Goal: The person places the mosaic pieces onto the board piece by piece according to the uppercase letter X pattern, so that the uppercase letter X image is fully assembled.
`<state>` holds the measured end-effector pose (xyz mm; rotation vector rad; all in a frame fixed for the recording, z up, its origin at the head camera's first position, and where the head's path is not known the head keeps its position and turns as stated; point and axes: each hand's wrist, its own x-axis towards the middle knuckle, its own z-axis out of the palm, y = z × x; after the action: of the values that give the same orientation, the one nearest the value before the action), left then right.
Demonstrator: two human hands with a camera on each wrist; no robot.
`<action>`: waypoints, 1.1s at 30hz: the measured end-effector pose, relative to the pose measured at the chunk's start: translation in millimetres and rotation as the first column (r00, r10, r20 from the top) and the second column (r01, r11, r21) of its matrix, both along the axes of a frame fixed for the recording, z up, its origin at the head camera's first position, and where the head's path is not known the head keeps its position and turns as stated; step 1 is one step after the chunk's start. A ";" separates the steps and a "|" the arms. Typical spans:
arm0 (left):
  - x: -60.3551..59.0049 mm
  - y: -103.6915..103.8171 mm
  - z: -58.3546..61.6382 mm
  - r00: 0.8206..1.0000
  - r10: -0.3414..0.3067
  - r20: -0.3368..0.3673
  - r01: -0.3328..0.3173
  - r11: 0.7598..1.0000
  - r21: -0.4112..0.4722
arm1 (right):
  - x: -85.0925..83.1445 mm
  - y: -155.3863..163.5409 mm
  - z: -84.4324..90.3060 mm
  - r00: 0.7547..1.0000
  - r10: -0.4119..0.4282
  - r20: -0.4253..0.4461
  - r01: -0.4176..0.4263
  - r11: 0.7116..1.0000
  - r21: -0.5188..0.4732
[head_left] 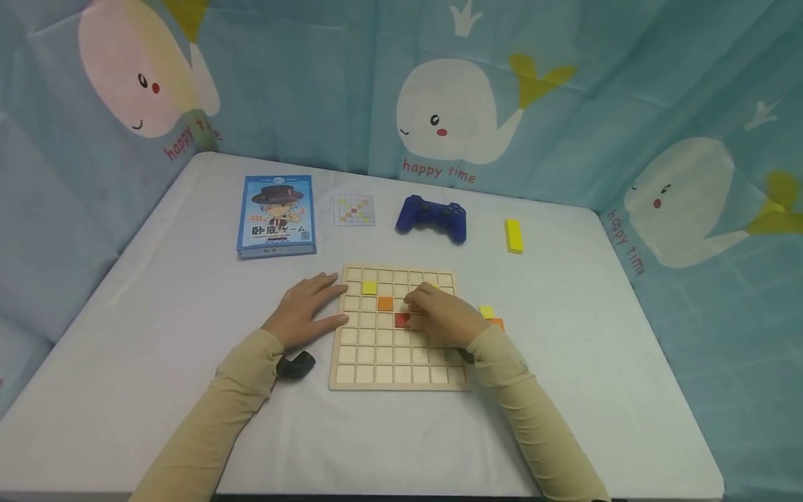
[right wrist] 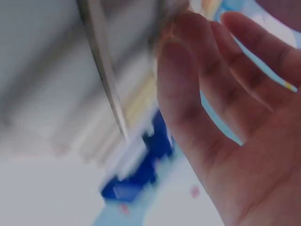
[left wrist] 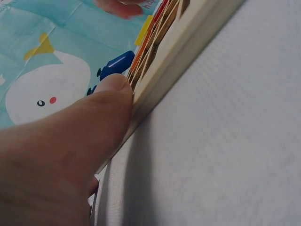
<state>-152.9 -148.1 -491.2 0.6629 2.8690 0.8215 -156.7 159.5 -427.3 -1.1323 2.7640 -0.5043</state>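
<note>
Blue box [head_left: 277, 216] upper left of frame, clear of the work. Left hand [head_left: 304, 314] left of centre: fingers straight, at the board's left edge, gripping nothing — use it as a stop, don't tilt the board. Pattern card [head_left: 353, 210] upper centre, probably the reference; check cells against it. Grid board [head_left: 398, 388] mid-frame: yellow tile [head_left: 369, 287], orange tile [head_left: 385, 304], red tile [head_left: 401, 320] sit diagonally, upper left to lower right. Right hand [head_left: 445, 317] over the board, fingers bent; can't tell if it pinches a tile. Best to seat tiles flat, square to the cell walls, then lift straight up — red one's easily nudged. Loose tiles [head_left: 486, 312] right of centre, partly hidden.
</note>
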 end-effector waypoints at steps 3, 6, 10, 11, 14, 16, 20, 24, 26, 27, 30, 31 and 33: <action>-0.1 -0.1 -0.2 1.000 -0.001 0.007 0.001 1.000 -0.006 | 5.6 21.8 19.0 0.996 -0.075 -0.048 0.070 0.994 -0.082; -0.5 1.2 -1.6 1.000 -0.006 0.003 0.006 1.000 -0.006 | 15.7 53.1 32.3 0.981 -0.178 -0.073 0.168 0.977 -0.134; -0.3 1.8 -2.8 1.000 -0.010 -0.005 0.010 1.000 -0.004 | 31.2 92.2 24.8 0.954 -0.298 -0.017 0.296 0.952 -0.080; -0.4 1.6 -2.8 1.000 -0.011 -0.006 0.011 1.000 -0.002 | 33.9 99.9 20.0 0.948 -0.319 0.007 0.318 0.946 -0.062; -0.9 0.6 -2.3 1.000 -0.013 -0.013 0.013 1.000 -0.003 | 38.2 116.5 5.6 0.933 -0.354 0.058 0.356 0.934 -0.024; -1.3 -0.2 -1.8 1.000 -0.013 -0.006 0.013 1.000 0.000 | 37.9 122.2 -1.9 0.929 -0.360 0.088 0.363 0.931 -0.027; -1.4 -1.4 -1.7 1.000 -0.013 0.015 0.013 1.000 0.006 | 33.7 124.8 -11.2 0.924 -0.366 0.113 0.371 0.928 -0.029; -1.3 -0.7 -2.2 1.000 -0.013 0.021 0.013 1.000 -0.001 | 31.9 125.5 -15.7 0.917 -0.381 0.115 0.387 0.922 -0.032; -1.2 -0.5 -2.3 1.000 -0.010 0.015 0.010 1.000 0.001 | 31.4 126.5 -17.4 0.917 -0.382 0.114 0.388 0.921 -0.040; -1.0 -0.4 -2.0 1.000 -0.009 0.012 0.009 1.000 0.003 | 31.0 127.2 -18.2 0.919 -0.380 0.110 0.386 0.922 -0.042; -0.5 -0.9 -1.9 1.000 -0.009 0.001 0.009 1.000 0.007 | 30.0 129.5 -19.2 0.922 -0.373 0.107 0.380 0.924 -0.049; -0.6 -1.1 -1.8 1.000 -0.007 0.002 0.007 1.000 0.005 | 29.8 130.5 -18.9 0.922 -0.372 0.110 0.379 0.924 -0.049; -0.4 -1.2 -0.8 1.000 -0.004 0.005 0.004 1.000 -0.002 | 30.1 133.0 -17.6 0.920 -0.377 0.106 0.383 0.922 -0.050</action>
<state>-153.3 -149.3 -492.0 0.6656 2.8621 0.8188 -126.6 292.5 -444.9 -0.5561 2.9070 -0.6777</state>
